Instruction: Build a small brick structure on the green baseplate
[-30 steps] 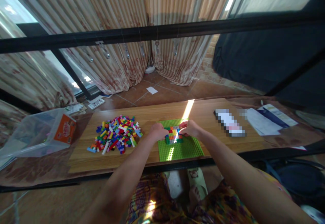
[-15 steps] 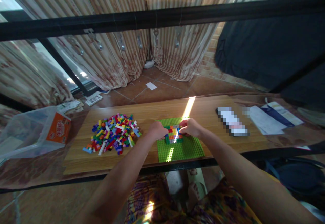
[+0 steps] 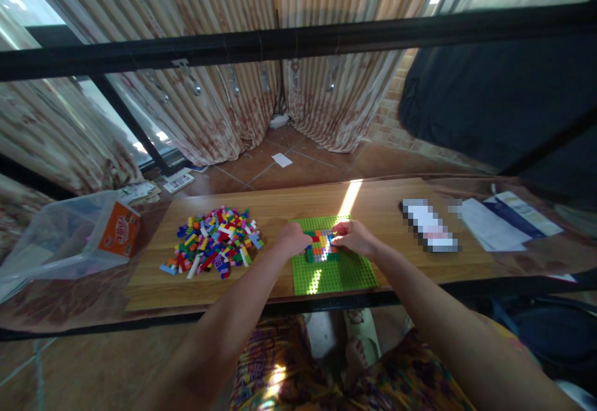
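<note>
A green studded baseplate [image 3: 342, 280] lies on the wooden board, carrying a patch of built-up toy bricks [image 3: 321, 250] in red, orange, yellow, white, blue and green. At the patch's left edge is my left hand [image 3: 293, 239], its fingers curled and closed, the tips close against the bricks. From the right, my right hand [image 3: 353, 238] reaches in with thumb and fingers pinched at the patch's upper right, where a bit of blue shows. Whatever sits between the fingertips of either hand is too small to make out.
Left of the baseplate spreads a pile of loose bricks [image 3: 217, 242] on the wooden board [image 3: 275, 206]. A clear plastic bin [image 3: 69, 230] with an orange label stands at far left. A blurred-out phone [image 3: 429, 224] and papers [image 3: 501, 221] lie right. A dark bar [image 3: 261, 44] crosses ahead.
The view has shifted slightly, so everything sits a little further right. Both hands stay at the brick patch with almost the same grip.
</note>
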`<state>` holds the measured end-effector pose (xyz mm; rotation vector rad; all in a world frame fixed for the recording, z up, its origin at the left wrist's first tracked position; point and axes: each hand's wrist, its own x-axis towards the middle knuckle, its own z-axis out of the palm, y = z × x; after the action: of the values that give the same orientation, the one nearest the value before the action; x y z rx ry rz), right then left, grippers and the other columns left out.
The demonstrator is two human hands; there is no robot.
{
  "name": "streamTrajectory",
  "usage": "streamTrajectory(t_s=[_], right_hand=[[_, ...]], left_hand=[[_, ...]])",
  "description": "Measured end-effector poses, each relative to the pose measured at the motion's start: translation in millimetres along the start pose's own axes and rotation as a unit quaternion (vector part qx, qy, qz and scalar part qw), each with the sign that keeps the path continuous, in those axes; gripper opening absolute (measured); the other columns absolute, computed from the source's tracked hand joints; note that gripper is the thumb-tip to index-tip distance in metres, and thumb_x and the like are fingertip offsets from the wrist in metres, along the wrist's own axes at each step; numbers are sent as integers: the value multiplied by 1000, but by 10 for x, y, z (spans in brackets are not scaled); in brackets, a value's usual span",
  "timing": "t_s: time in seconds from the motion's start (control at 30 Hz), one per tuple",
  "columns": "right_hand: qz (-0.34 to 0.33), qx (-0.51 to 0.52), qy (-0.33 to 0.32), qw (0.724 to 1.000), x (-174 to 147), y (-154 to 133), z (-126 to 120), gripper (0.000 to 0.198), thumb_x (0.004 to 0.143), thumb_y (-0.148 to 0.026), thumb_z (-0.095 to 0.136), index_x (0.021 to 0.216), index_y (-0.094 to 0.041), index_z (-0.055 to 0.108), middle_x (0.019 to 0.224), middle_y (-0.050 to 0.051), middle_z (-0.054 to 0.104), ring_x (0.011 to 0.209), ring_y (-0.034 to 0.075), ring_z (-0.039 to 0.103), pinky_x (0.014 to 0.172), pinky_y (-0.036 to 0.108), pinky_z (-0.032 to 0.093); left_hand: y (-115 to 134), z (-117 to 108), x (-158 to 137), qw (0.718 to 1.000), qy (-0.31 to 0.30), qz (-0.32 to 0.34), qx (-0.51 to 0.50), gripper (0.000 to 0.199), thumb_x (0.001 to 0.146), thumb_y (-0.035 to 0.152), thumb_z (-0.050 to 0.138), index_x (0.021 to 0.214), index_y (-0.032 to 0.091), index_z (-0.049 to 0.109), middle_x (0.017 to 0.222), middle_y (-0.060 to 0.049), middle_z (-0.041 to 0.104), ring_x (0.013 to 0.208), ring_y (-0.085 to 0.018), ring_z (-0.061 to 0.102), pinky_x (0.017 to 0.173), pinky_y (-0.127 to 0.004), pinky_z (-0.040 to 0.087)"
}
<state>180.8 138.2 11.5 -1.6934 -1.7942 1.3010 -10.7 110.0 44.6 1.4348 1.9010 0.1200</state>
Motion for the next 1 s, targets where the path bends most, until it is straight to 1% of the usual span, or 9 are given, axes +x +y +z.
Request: streamTrajectory(t_s=[0.27,0.37,0.53,0.6,0.67,0.8,0.9,0.93,1.0], right_hand=[[-40,-31,9,999,-70,-52,-2,17,59,-23,68,74,-15,67,53,-5,57,50,9,49,47,21,33],[-49,-41,12,998,-70,-37,7,16,59,-25,68,73,-16,67,54,-5,57,52,10,49,49,21,34],[-60,-59,19,996,-67,2,11,22,60,-27,68,79,-16,68,59,-4,60,55,11,51,52,23,35],[-66,-69,25,995,-64,12,11,22,61,-28,67,80,-17,69,61,-3,62,57,12,52,52,23,35],[-71,-84,35,993,-64,11,13,22,63,-29,66,81,-17,69,62,-2,63,58,13,53,53,24,36],[-82,-117,59,988,-119,-14,77,25,69,-34,63,86,-16,68,62,-1,62,58,14,54,54,26,36],[-92,-134,96,982,-235,11,229,40,76,-42,58,103,-14,64,69,2,64,62,17,57,59,29,41],[-109,-140,138,974,-283,36,296,46,78,-46,56,110,-13,61,75,4,65,65,19,58,62,31,44],[-176,-172,212,946,-374,104,429,54,80,-52,54,116,-12,57,92,11,64,79,23,59,72,36,47]], left_hand=[[4,-6,8,1000,-3,3,-6,15,67,23,65,75,12,68,60,-8,69,56,-17,66,54,-23,51],[5,0,15,1000,-9,4,-5,12,67,23,64,71,12,68,60,-8,69,53,-17,65,53,-23,51],[9,31,22,1000,-3,1,-3,12,66,22,63,61,12,66,59,-9,68,53,-17,65,52,-23,49],[4,45,15,1000,11,1,0,11,65,21,63,61,12,67,59,-9,68,57,-18,66,54,-24,49],[-1,60,2,999,32,3,-1,10,64,21,64,65,12,69,63,-11,70,64,-21,68,58,-25,49],[-2,83,-45,997,79,15,-15,19,61,20,65,77,11,71,78,-14,72,80,-26,69,64,-28,50],[-13,102,-109,993,110,23,-35,20,60,18,65,78,11,70,83,-16,72,83,-29,68,66,-31,50],[-25,115,-135,991,121,25,-41,19,61,18,65,79,11,70,84,-16,72,84,-29,68,67,-32,50],[-65,163,-195,987,147,27,-51,20,65,19,63,82,13,68,87,-14,71,86,-27,67,70,-33,50]])
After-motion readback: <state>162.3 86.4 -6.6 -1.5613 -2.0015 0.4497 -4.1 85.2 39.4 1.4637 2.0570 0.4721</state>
